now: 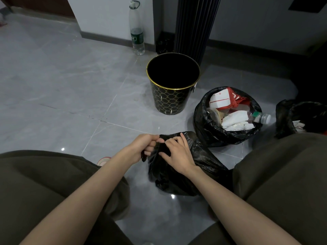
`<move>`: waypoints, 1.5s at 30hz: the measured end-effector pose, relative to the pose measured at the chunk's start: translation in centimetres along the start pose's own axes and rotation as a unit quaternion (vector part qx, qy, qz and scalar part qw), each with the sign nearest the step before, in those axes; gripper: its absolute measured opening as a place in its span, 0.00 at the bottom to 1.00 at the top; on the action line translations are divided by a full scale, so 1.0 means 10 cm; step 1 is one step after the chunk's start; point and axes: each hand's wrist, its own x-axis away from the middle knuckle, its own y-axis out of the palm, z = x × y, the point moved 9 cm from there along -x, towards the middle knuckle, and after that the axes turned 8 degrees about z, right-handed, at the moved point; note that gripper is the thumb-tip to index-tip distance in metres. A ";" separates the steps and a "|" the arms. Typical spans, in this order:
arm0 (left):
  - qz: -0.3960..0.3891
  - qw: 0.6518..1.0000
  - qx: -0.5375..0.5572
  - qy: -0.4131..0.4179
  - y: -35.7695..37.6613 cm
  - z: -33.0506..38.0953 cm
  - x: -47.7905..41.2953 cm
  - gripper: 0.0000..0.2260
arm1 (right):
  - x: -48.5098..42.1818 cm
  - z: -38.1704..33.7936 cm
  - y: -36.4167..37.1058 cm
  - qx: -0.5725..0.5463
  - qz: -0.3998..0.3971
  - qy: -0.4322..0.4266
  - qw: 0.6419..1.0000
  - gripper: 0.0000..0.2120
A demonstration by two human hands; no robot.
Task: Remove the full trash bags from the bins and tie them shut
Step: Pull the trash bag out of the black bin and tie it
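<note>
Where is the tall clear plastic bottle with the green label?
The clear bottle stands upright at the head view's top centre, by the white wall, behind and left of the empty black gold-rimmed bin.

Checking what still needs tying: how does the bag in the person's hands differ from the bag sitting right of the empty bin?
The held bag has its mouth gathered, contents hidden; the open bag gapes, showing cartons, paper and a bottle. The left hand and right hand grip the held bag; nothing touches the open bag. Both are black plastic on the floor.
</note>
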 end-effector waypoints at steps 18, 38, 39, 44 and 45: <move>0.146 0.849 -0.439 0.254 -0.19 0.19 -0.05 0.15 | -0.04 0.03 0.15 -0.026 -0.096 0.041 0.994 0.21; 0.014 0.998 0.027 -0.062 -0.03 -0.24 -0.04 0.11 | 0.03 -0.01 0.07 0.052 -0.055 -0.008 0.997 0.18; 0.010 0.997 0.044 -0.067 -0.02 -0.23 -0.02 0.10 | 0.03 -0.01 0.06 0.049 -0.058 -0.003 0.997 0.18; 0.013 0.999 0.022 -0.030 -0.03 -0.17 0.01 0.10 | 0.03 0.00 0.07 0.044 -0.069 0.005 0.997 0.18; 0.028 0.999 -0.025 -0.004 -0.05 -0.14 -0.01 0.11 | 0.04 0.00 0.08 0.046 -0.074 0.006 0.996 0.18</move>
